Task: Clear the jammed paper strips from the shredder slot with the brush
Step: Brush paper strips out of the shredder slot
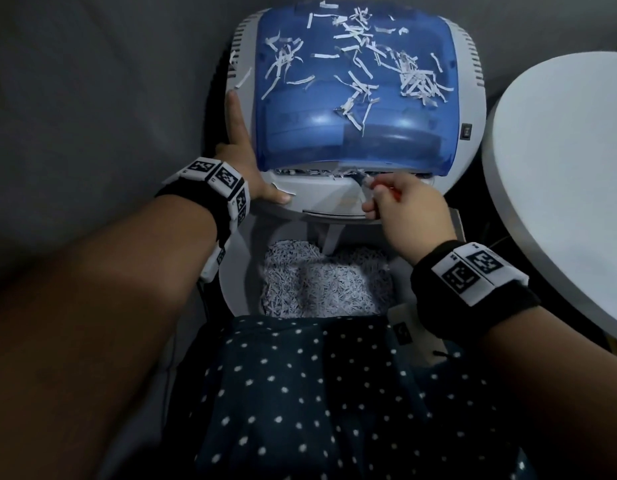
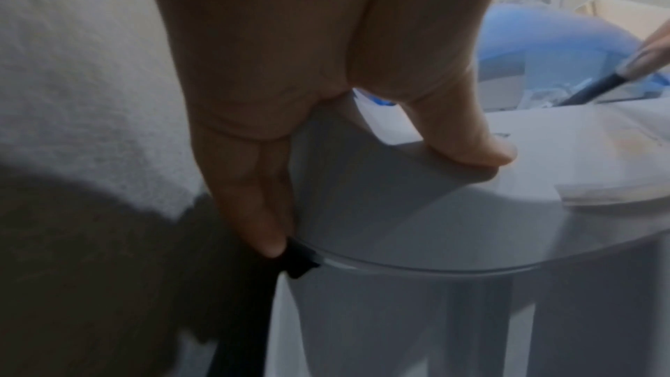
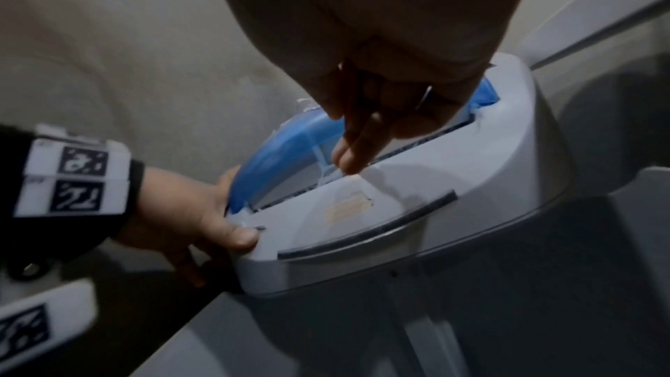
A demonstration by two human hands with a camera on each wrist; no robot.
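Your left hand (image 1: 246, 161) braces the near-left corner of the pale grey plastic shredder head (image 1: 320, 199). Its thumb (image 1: 277, 195) presses flat on the grey front ledge, and 1 straight finger lies along the left flank beside the translucent blue domed cover (image 1: 355, 98). The left wrist view shows the thumb (image 2: 471, 148) resting on the ledge and the other fingers (image 2: 254, 211) running straight down the side wall; the grip is relaxed and flat, clasping nothing.

Your right hand (image 1: 404, 199) pinches the thin brush (image 1: 369, 180) between curled fingertips. The brush's dark end is at the shredder slot (image 1: 334, 173), the narrow opening between the blue cover's front edge and the grey ledge. The left wrist view shows the brush (image 2: 594, 90) as a dark tip below a pale ferrule, angled into that opening. In the right wrist view the fingers (image 3: 353, 154) point down at the slot (image 3: 417, 145); the brush itself is hard to make out there.

White jammed paper strips (image 1: 314, 174) show along the slot to the left of the brush tip. Loose white paper strips (image 1: 359, 53) lie scattered over the top of the blue cover. Below the head, the bin (image 1: 237, 289) holds a heap of shredded paper (image 1: 324, 282). A round white bench (image 1: 559, 185) stands just to the right of the shredder.
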